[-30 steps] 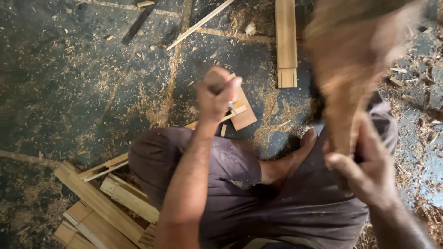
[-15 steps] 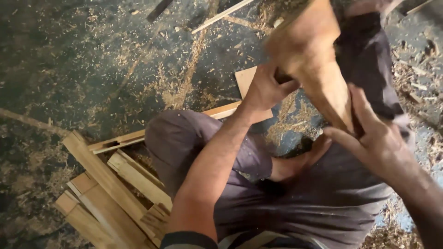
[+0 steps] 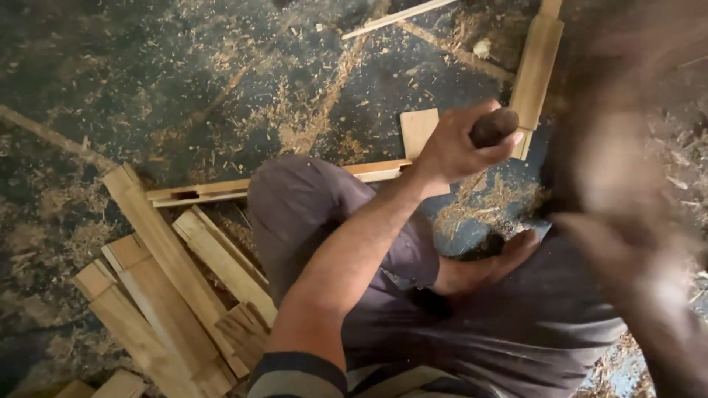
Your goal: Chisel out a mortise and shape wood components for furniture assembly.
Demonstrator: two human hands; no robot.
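Note:
My left hand (image 3: 453,147) reaches forward over my bent knee and is closed around a dark, rounded wooden handle (image 3: 494,125); whatever is on the handle's end is hidden. My right hand (image 3: 627,247) is at the right, heavily motion-blurred, and its grip is unclear. Above it is a big blurred brown shape (image 3: 634,96), possibly a piece of wood. I sit on the floor in dark trousers, with a bare foot (image 3: 487,265) tucked under my left forearm.
Several pale wooden planks (image 3: 169,280) lie stacked at the lower left. A long slat (image 3: 221,190) runs past my knee. A small square board (image 3: 419,131), a plank (image 3: 538,74) and a thin strip (image 3: 398,16) lie on the dark, sawdust-strewn floor (image 3: 184,81).
My left hand left the large wooden piece and now grips the dark handle further forward. The wooden piece and my right hand swung right and blurred. The camera view shifted.

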